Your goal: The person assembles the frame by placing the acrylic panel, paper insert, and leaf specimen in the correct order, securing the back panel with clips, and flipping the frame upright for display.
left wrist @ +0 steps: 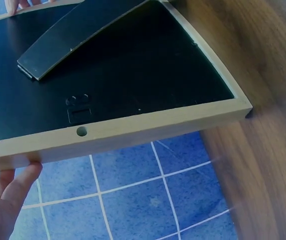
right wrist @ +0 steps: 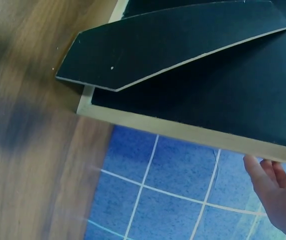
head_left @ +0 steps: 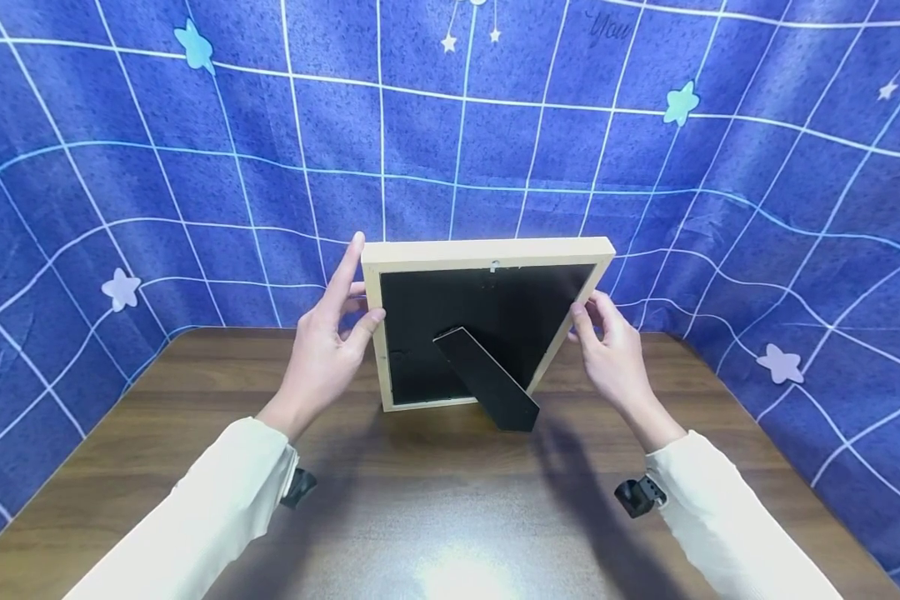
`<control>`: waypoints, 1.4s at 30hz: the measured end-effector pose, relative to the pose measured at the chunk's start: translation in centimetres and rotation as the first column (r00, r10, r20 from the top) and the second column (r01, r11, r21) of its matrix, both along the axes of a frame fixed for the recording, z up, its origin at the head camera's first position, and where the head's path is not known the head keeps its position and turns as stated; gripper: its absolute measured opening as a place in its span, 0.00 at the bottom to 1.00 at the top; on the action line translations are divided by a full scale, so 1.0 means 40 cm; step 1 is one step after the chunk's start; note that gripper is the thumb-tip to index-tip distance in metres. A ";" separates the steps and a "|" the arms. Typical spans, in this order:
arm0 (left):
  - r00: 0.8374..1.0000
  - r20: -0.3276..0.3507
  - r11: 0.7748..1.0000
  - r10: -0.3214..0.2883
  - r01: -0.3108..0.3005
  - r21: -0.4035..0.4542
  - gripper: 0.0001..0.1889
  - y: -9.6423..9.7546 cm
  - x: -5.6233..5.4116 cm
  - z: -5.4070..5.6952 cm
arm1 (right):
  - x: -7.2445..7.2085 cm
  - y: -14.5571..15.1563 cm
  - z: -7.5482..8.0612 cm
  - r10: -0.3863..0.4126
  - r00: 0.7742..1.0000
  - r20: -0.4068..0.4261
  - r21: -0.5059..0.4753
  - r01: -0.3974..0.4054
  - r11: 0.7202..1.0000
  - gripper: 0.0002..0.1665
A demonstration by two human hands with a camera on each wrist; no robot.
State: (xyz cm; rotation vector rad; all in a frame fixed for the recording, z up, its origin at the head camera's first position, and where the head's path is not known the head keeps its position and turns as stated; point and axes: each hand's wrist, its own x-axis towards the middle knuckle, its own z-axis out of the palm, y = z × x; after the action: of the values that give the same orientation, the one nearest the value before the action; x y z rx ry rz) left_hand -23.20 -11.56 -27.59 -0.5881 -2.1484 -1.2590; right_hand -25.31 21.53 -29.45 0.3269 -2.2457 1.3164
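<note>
A picture frame (head_left: 487, 250) with a pale wood border stands on the table, its black back (head_left: 435, 308) facing me. Its black easel leg (head_left: 491, 383) sticks out from the back and slants down to the right. My left hand (head_left: 326, 333) holds the left side of the frame, thumb on the border and index finger pointing up along the edge. On the opposite side, my right hand (head_left: 611, 350) holds the border between thumb and fingers. The fingers' far ends are partly hidden behind the frame in the head view.
The brown wooden table (head_left: 390, 517) spreads beneath my forearms. A blue cloth (head_left: 435, 125) with white grid lines and stars hangs behind it and along both sides. Each white sleeve carries a small black wrist camera (head_left: 640, 496).
</note>
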 end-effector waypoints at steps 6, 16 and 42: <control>1.000 -0.001 1.000 -0.012 0.012 0.026 0.45 0.006 -0.001 0.001 | 0.005 -0.010 -0.003 -0.026 0.998 0.060 -0.045 0.029 0.999 0.22; 1.000 0.007 0.999 -0.004 0.004 0.043 0.46 0.015 -0.007 0.005 | 0.017 -0.011 -0.111 -0.078 0.945 0.319 0.029 0.073 0.997 0.20; 0.999 -0.004 0.998 -0.035 0.035 0.045 0.46 0.005 0.007 -0.004 | 0.053 0.061 -0.216 0.421 0.734 0.533 0.236 -0.607 0.759 0.06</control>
State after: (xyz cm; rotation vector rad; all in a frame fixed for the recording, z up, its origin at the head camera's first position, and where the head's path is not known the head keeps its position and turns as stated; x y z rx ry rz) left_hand -22.91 -11.36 -27.76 -0.6112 -2.1100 -1.3205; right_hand -23.18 23.95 -38.10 0.9636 -2.9793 1.2748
